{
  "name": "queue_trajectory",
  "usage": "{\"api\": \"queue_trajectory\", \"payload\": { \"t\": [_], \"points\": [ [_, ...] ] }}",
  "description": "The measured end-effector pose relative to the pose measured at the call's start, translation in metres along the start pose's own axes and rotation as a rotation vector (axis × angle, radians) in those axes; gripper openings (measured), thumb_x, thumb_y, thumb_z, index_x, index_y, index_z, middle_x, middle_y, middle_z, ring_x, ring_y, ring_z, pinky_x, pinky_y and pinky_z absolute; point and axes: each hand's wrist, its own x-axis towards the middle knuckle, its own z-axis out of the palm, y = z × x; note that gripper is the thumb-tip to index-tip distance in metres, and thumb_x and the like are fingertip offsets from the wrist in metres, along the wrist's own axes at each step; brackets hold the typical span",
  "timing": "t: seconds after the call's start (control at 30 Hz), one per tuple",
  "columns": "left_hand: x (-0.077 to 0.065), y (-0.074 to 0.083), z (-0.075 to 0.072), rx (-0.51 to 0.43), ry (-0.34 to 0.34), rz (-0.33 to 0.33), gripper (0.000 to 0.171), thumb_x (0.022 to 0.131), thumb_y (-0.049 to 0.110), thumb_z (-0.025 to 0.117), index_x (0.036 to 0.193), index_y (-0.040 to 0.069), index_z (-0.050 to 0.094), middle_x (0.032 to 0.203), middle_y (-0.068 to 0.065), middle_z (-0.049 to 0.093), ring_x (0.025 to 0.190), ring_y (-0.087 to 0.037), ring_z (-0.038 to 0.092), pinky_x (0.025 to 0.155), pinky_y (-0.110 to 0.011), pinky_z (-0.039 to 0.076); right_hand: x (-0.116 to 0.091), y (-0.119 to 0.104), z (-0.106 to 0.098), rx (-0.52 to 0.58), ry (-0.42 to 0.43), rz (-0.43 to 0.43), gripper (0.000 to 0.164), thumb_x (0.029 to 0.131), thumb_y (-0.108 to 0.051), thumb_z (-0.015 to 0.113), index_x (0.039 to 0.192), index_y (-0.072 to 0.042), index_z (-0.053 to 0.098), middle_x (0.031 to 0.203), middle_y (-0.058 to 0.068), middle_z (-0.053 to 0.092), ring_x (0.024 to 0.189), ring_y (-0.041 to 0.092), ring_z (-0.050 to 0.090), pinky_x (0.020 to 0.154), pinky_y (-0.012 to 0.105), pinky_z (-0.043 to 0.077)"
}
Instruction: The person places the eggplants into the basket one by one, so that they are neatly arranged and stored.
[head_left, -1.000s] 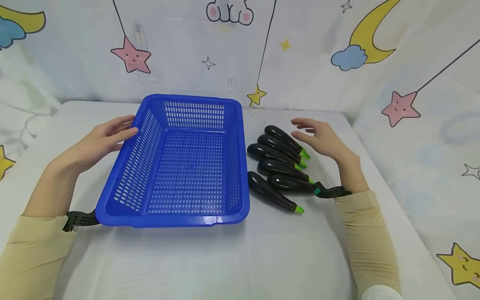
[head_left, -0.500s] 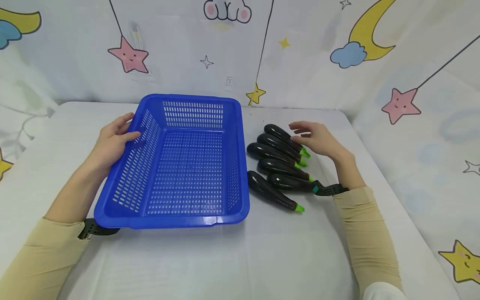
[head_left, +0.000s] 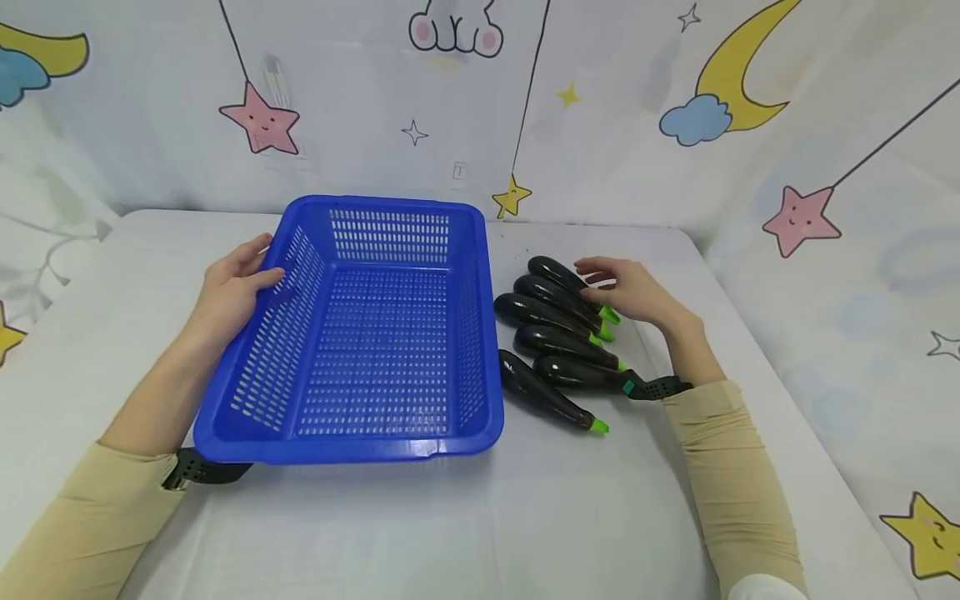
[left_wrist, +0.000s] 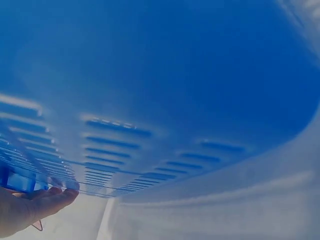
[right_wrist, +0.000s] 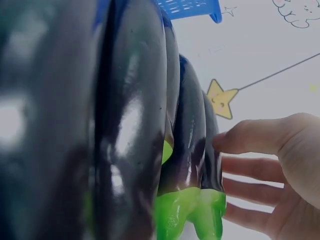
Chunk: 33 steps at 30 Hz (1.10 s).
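Left hand (head_left: pixel 232 287) on the blue basket (head_left: pixel 345 452), right hand (head_left: pixel 626 287) at the far eggplant (head_left: pixel 553 271).
Head view: I have the left fingers and thumb gripping the basket's left rim; its slotted floor shows from wall to wall. To its right, six eggplants (head_left: pixel 566 342) lie close together on the table (head_left: pixel 390 533), and the right fingers, parted from the thumb, straddle the farthest one's stem end. Left wrist view: fingers sit against the basket's outer wall. Right wrist view: thumb and fingers meet the dark skin's edge; I cannot tell whether they touch. I'd close softly above the green stem, avoiding the neighbouring eggplant, with the basket held steady.
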Motion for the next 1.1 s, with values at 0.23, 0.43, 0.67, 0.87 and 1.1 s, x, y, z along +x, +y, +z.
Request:
{"api": "queue_trajectory", "payload": {
  "t": [0.23, 0.43, 0.67, 0.87, 1.1],
  "points": [
    [-0.003, 0.005, 0.002, 0.018, 0.002, -0.006, 0.065, 0.106, 0.023, 0.046, 0.161, 0.01, 0.014, 0.162, -0.02, 0.028, 0.137, -0.021, 0.049, 0.085, -0.007, 0.048, -0.001, 0.001, 0.007, -0.017, -0.025, 0.014, 0.05, 0.094, -0.004, 0.066, 0.142, -0.002, 0.053, 0.139, 0.021, 0.058, 0.121, 0.039, 0.06, 0.098, 0.052, 0.051],
    [-0.005, 0.009, 0.002, 0.059, -0.009, -0.007, 0.065, 0.107, 0.028, 0.042, 0.161, 0.011, 0.011, 0.163, -0.015, 0.026, 0.146, -0.032, 0.036, 0.109, -0.025, 0.042, -0.002, -0.001, 0.009, -0.047, -0.056, 0.033, 0.052, 0.095, -0.005, 0.063, 0.145, -0.004, 0.05, 0.14, 0.023, 0.056, 0.122, 0.039, 0.059, 0.098, 0.055, 0.048],
    [-0.007, 0.008, 0.004, 0.049, -0.019, 0.007, 0.065, 0.108, 0.025, 0.042, 0.161, 0.008, 0.008, 0.164, -0.017, 0.024, 0.147, -0.034, 0.032, 0.115, -0.04, 0.036, -0.006, -0.002, 0.013, -0.048, -0.091, 0.061, 0.053, 0.095, -0.007, 0.063, 0.146, -0.004, 0.048, 0.137, 0.023, 0.059, 0.123, 0.039, 0.058, 0.101, 0.056, 0.046],
    [-0.006, 0.006, 0.004, 0.041, -0.018, 0.011, 0.065, 0.108, 0.026, 0.041, 0.161, 0.009, 0.009, 0.164, -0.017, 0.023, 0.147, -0.034, 0.031, 0.114, -0.037, 0.037, -0.006, -0.004, 0.012, -0.066, -0.064, 0.056, 0.048, 0.096, -0.009, 0.064, 0.141, 0.002, 0.053, 0.13, 0.025, 0.063, 0.12, 0.04, 0.059, 0.102, 0.058, 0.044],
    [-0.006, 0.004, 0.005, 0.059, -0.009, 0.017, 0.064, 0.108, 0.027, 0.041, 0.161, 0.01, 0.009, 0.163, -0.016, 0.026, 0.146, -0.036, 0.034, 0.113, -0.041, 0.038, -0.008, -0.005, 0.009, -0.048, -0.032, 0.066, 0.044, 0.097, -0.009, 0.063, 0.139, 0.005, 0.055, 0.128, 0.026, 0.064, 0.124, 0.04, 0.056, 0.103, 0.057, 0.044]
  ]
}}
